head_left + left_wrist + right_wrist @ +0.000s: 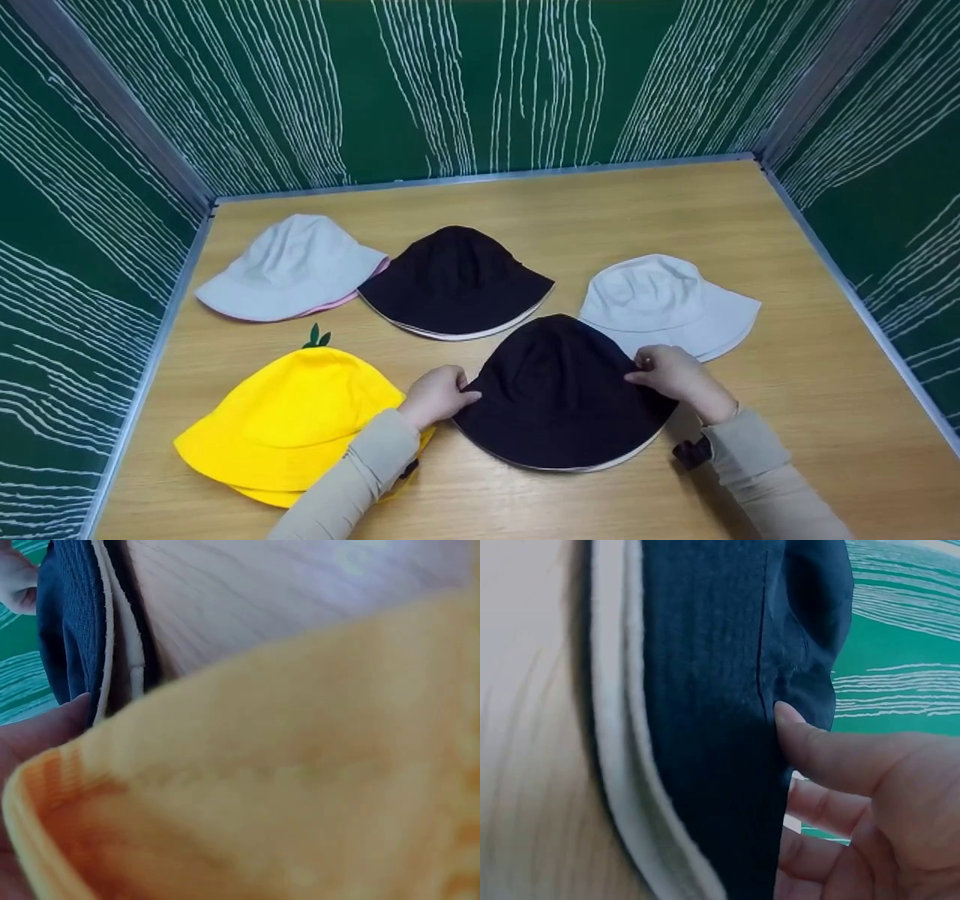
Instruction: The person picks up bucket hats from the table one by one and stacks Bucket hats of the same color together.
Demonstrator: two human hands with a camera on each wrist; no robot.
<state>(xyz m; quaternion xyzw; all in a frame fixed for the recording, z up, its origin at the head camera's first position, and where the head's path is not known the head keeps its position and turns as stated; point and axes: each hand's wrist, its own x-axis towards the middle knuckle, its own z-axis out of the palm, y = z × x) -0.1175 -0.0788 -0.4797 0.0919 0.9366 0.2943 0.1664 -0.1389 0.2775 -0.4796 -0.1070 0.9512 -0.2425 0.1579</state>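
Observation:
A black bucket hat (562, 397) with a pale lining edge lies crown up at the front of the table. My left hand (436, 394) pinches its brim at the left edge; in the left wrist view the thumb (52, 727) meets the dark cloth. On the other side my right hand (679, 375) holds the hat between thumb and fingers where brim meets crown. The right wrist view shows that thumb (825, 754) on the black cloth, with the fingers behind the edge. A yellow bucket hat (300, 420) with a green leaf tuft sits under my left forearm.
Behind stand a white hat with pink underside (292, 266), a second black hat (457, 281) and another white hat (652, 300), which the front black hat partly overlaps. Green panels with white lines (525, 90) wall in the wooden table (600, 210) at the back and sides.

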